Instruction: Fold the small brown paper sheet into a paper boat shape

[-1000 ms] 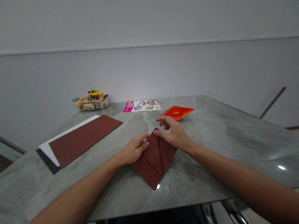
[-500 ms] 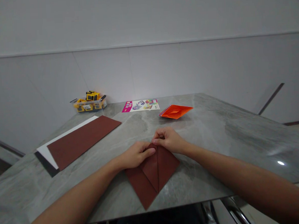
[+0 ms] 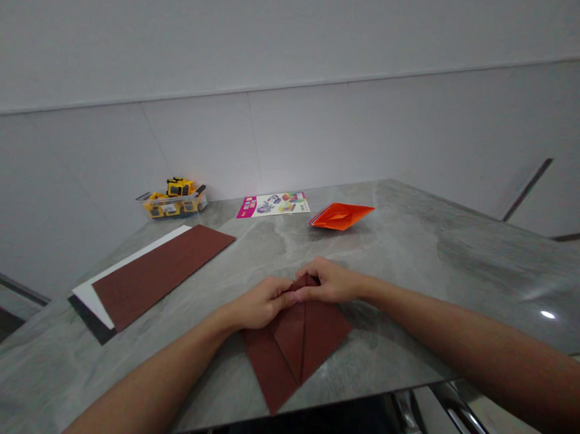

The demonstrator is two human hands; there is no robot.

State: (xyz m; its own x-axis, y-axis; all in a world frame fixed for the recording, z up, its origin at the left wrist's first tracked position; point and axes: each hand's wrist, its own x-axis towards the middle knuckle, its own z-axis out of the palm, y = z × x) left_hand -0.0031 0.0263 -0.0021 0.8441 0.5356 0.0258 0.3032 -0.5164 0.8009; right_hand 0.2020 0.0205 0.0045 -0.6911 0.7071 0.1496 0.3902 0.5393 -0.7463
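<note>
A brown sheet of origami paper (image 3: pixel 321 336), partly folded with creased flaps meeting along a middle line, lies near the table's front edge. My left hand (image 3: pixel 263 302) grips its upper left part, thumb on top. Close beside it, my right hand (image 3: pixel 330 281) pinches the top corner, its thumb pressed on the paper and its fingers behind. The two thumb tips meet near the centre line. Both hands cover part of the paper's upper edges.
On the left of the grey table (image 3: pixel 406 354) lie brown sheets (image 3: pixel 166 274) over white and black ones. Farther back are a clear box (image 3: pixel 174 204) with a yellow toy vehicle, a colourful booklet (image 3: pixel 274 205) and an orange folded paper piece (image 3: pixel 342 216). A wall stands behind.
My right hand has come down slightly, its thumb now lying over the paper against the left thumb. The paper's lower corner has shifted a little left and toward me.
</note>
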